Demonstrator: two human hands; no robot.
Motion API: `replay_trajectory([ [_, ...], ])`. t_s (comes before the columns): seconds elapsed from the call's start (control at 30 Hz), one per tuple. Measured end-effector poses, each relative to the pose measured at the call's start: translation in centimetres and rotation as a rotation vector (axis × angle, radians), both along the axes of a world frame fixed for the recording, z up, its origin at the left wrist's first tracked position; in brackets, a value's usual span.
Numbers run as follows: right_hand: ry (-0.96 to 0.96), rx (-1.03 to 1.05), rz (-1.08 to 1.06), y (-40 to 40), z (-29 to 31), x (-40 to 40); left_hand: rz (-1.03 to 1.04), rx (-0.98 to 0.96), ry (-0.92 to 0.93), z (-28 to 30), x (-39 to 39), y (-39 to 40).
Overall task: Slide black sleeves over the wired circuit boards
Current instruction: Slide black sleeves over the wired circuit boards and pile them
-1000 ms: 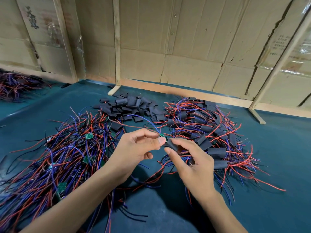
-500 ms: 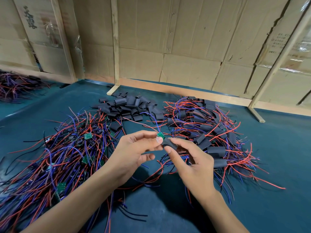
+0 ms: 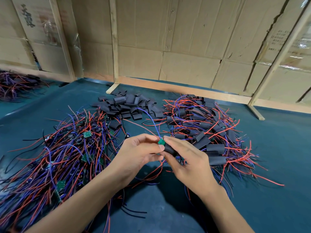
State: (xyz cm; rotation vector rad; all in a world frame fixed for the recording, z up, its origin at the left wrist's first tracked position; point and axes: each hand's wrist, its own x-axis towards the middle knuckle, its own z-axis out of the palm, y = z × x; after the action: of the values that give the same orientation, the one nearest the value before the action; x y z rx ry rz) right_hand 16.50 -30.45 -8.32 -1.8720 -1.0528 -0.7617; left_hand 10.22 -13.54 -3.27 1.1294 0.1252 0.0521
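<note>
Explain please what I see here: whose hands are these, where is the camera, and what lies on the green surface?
No machine: a person works with bare hands, filmed by a head-worn camera looking down. The left hand pinches a small green circuit board with red and blue wires. The right hand holds a black tube sleeve at the board. On the dark green mat lie unsleeved wired boards at left, loose black sleeves behind, and sleeved boards at right.

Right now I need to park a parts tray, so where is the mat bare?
Bare mat lies right of the sleeved pile, and far left behind the unsleeved pile. The middle is crowded: loose sleeves, both hands.
</note>
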Motion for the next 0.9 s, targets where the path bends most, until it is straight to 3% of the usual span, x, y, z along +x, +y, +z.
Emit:
replay_trajectory([
  [0.2,-0.007,-0.019,-0.016,0.2,0.1,0.0,-0.021,0.070,0.074,0.2,0.0,0.0],
  [0.47,0.229,0.071,0.043,0.6,-0.3,-0.4,0.041,0.102,0.039,0.0,-0.3,0.0],
  [0.63,0.384,0.051,0.195,0.6,-0.1,-0.5,0.081,0.063,0.043,-0.3,-0.4,-0.2],
  [0.9,0.320,-0.134,-0.011,-0.6,0.4,0.1,0.142,0.063,0.047,-0.2,-0.3,0.2],
])
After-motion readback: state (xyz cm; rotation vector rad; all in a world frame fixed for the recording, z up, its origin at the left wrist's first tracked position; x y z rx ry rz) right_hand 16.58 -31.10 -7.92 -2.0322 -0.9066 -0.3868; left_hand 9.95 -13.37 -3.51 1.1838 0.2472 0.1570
